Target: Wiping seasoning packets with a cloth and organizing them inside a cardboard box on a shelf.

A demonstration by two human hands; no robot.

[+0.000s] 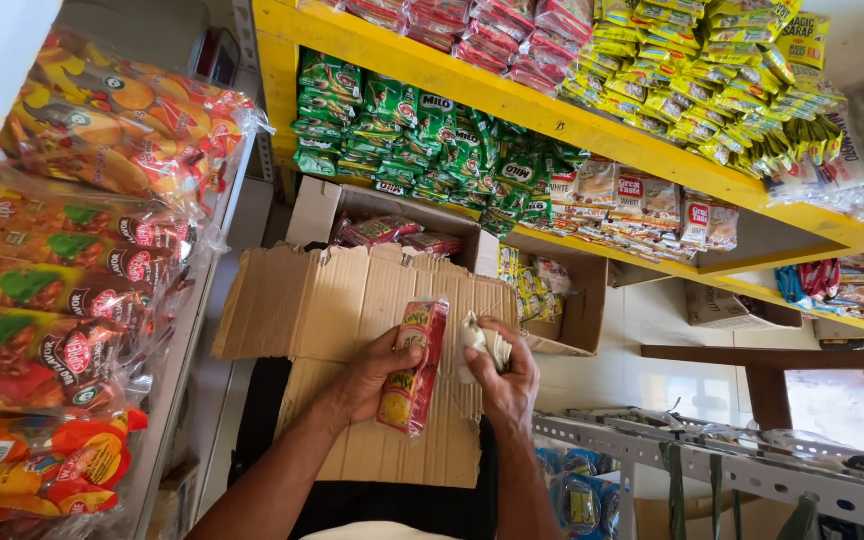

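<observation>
L hand (377,375) clamps red-yellow sachet strip (414,367) upright over cardboard flap (332,300), R hand (502,385) pinching white cloth (474,340) beside it; more sachets wait in open box (552,300), shelf (512,100) above stocked w/ packs.

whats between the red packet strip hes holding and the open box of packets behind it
In the head view, a flattened sheet of corrugated cardboard lies between the red sachet strip, held in the left hand, and the open carton.

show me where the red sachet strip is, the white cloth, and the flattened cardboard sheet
red sachet strip (414,365), head view, middle of strip.
white cloth (474,340), head view, bunched top.
flattened cardboard sheet (322,300), head view, bare upper-left area.
</observation>
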